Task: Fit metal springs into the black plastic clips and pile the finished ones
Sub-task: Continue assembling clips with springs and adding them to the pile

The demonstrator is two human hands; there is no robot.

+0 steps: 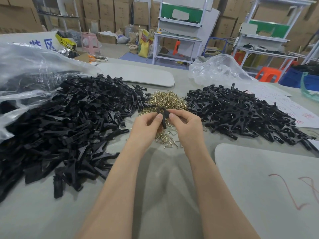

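Both hands are working together over the middle of the tabletop (160, 178), close to each other with thumbs almost touching. The left hand (146, 125) is pinching one arm of a black clip (163, 118) with its thumb on top. The right hand (187, 125) is pinching the other arm, fingers curled under. The clip is hanging between them, clear of the surface, above the near fringe of the springs (166, 100). Can't tell if a spring is seated in it.

The springs are lying as a loose brass heap mid-tabletop, between two black heaps. The left pile (69, 121) is spreading toward the left edge, with its far side spilling from a clear bag (25, 66). The right pile (241, 112) is sitting toward the right edge, with wire glinting among its clips. A second bag (217, 69) is lying behind it, near the far edge. A grey board (138, 74) is resting beyond the springs. Another board (259, 183) is covering the near right corner, and a paper (284, 104) is poking out from under the right pile.
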